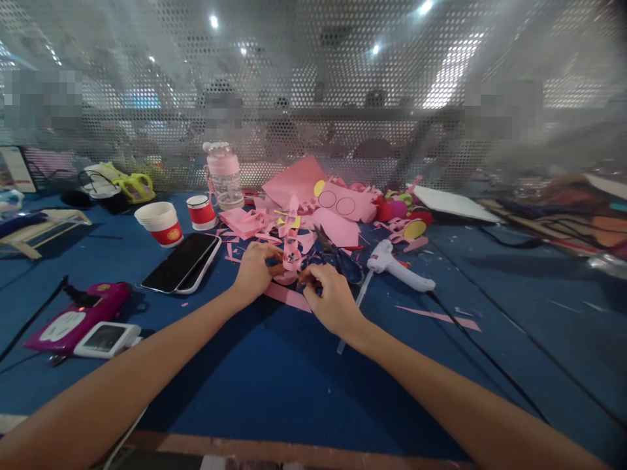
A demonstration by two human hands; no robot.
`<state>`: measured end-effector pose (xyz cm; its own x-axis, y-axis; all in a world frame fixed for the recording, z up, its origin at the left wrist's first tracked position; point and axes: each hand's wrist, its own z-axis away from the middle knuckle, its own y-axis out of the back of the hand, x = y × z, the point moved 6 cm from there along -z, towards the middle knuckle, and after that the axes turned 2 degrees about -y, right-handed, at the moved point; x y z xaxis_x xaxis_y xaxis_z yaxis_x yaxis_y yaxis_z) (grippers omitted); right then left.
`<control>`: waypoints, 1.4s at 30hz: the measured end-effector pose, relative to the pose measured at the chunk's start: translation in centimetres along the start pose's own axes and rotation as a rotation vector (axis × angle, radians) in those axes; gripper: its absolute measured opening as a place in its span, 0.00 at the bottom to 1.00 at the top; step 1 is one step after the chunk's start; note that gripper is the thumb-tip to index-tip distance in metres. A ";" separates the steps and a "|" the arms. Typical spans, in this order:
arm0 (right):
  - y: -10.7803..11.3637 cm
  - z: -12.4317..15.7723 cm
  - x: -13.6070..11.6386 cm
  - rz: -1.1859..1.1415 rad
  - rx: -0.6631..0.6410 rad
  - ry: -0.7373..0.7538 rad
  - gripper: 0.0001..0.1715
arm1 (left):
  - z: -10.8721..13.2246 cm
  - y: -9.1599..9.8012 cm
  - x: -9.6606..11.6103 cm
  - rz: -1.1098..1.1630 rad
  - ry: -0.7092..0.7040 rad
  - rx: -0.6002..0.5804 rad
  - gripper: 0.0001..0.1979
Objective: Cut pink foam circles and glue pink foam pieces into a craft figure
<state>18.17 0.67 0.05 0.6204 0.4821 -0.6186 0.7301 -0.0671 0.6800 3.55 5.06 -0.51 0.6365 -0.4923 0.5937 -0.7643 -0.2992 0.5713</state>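
Near the centre of the frame, a small pink paper construction (292, 259) sits between the two hands, just above the blue bench (255, 391). It is matte, light pink and uneven in outline: a narrow strip bends into a loop at the top, while a wider, rounded pink part spreads below. Small dark and whitish specks show inside the loop, too blurred to identify.

The left hand (257, 269) has its thumb and forefinger drawn together on the construction's left edge. The right hand's (333, 299) fingers are bent close to its lower right side with a slight gap before the thumb; whether they grip the paper cannot be told.

Beneath the hands lies a flat, straight-edged pink paper strip (289, 297). Scissors (349, 266) with dark blue handles lie just beyond the right hand, and right of centre a white glue gun (399, 271) rests on its side, a translucent glue stick (361, 300) extending from it. Behind, pink offcuts surround a pink sheet (363, 203) bearing two drawn circles.
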 end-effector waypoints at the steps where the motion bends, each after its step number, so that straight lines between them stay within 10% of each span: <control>1: 0.0 0.0 0.0 0.000 0.001 0.000 0.12 | 0.0 0.0 0.0 0.009 0.000 0.001 0.06; 7: 0.3 0.0 0.3 -0.061 0.042 -0.051 0.11 | 0.0 -0.1 -0.4 0.038 0.006 0.002 0.05; 15: 4.2 -1.0 1.6 -0.219 0.405 0.009 0.14 | 0.1 0.0 -0.3 0.085 0.033 -0.015 0.03; 24: 2.0 -3.4 1.3 -0.743 0.002 -0.017 0.21 | -0.5 -0.3 0.2 0.339 -0.099 -0.019 0.04; 42: 0.0 -3.8 2.5 -0.811 -0.058 -0.049 0.26 | -0.2 -1.1 -0.9 0.390 0.002 -0.084 0.05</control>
<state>18.70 5.18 -0.01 -0.0819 0.3223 -0.9431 0.9426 0.3324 0.0318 3.83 5.94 -1.54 0.3005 -0.5540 0.7764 -0.9376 -0.0225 0.3469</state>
